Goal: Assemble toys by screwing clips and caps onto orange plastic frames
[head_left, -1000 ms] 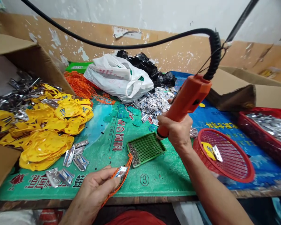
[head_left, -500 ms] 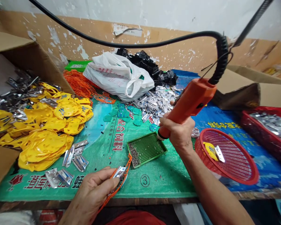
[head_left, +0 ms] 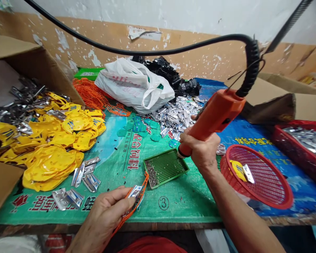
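Near the table's front edge, my left hand pinches a silver metal plate together with an orange plastic strip. My right hand is wrapped round an orange electric screwdriver, which slants down to the left. Its tip is over the right end of a green perforated tray. Small screws lie heaped at the tray's left end. A black cable runs from the screwdriver's top.
Yellow plastic pieces and loose silver plates lie left. A white bag and a silver plate pile stand behind. A red basket is right, beyond it a red crate. Cardboard boxes flank the table.
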Motion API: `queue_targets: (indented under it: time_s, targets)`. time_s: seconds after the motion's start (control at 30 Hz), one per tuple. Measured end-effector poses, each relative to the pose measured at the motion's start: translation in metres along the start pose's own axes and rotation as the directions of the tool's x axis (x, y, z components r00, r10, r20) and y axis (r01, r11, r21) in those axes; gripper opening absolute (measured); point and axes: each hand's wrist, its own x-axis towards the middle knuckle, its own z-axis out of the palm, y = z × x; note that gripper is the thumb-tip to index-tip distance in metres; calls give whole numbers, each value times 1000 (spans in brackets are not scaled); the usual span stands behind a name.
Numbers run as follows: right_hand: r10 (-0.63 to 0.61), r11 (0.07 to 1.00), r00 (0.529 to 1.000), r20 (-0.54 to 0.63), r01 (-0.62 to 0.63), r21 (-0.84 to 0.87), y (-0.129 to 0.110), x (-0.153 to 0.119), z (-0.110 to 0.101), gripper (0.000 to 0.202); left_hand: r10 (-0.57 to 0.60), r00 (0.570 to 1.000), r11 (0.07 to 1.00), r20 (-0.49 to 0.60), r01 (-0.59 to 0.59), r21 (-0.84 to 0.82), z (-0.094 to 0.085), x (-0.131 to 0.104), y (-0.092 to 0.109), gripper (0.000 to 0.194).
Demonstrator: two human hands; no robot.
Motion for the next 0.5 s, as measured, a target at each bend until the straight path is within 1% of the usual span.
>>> queue_targets:
  time_s: [0.1,0.17,0.3,0.4,0.5]
  targets:
    - [-9,1000,1000,-2,9,-2,-3,0,1,18,0,999,1000,46,1,-16,-1,2,-2,25]
    - [-20,1000,1000,-4,20,-5,-5,-1,1,16,1,998,1000,58,0,-22,-2,3,-3,26]
    - [-11,1000,1000,-4,11,-14,-4,-1,0,14,18,999,1000,39,-18,14,-1,2,-3,26]
    - [-9,1000,1000,-5,9,-3,0,0,-2,14,67,998,995,23,-68,69,0,-1,0,28]
    - [-21,998,1000,0,21,56,-1,2,-5,17,124,992,983,-8,-122,137,0,-3,5,30]
